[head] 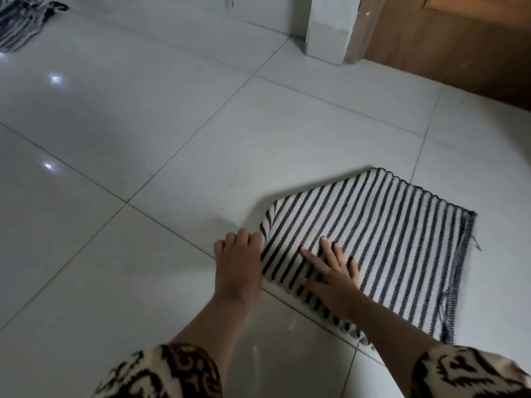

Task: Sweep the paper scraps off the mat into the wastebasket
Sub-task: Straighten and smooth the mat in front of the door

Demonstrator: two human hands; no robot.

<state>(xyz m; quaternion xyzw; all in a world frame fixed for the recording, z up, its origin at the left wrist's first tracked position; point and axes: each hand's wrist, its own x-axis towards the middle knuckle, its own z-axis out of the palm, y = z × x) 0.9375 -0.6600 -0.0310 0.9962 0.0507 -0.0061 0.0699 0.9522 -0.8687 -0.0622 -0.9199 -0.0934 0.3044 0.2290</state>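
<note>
Mat: the black-and-white striped woven mat (396, 234) lies on the floor in the lower right of the frame, set at a slant to the tile lines. Its left end curves up and over in a rounded fold, and loose dark threads hang along its right edge.
Right hand: the right hand (333, 271) lies flat on the mat's near left part, fingers straight and fanned apart, palm down against the weave.
Left hand: the left hand (238, 262) sits just left of the mat, at the folded end, with the fingers bent downward and the knuckles touching the mat's edge. The fingertips are hidden, so whether they grip the fold or only rest beside it cannot be told.
Sleeves: both forearms come in from the bottom edge in cream sleeves with a dark brown swirl pattern (172, 372).
Floor: glossy white tiles (143, 139) with thin dark joints fill most of the frame.
Upper left: a second striped cloth (20, 21) lies on the tiles, well apart from the mat.
Upper right: a white post (330, 24) stands beside a brown wooden door (459, 47).
</note>
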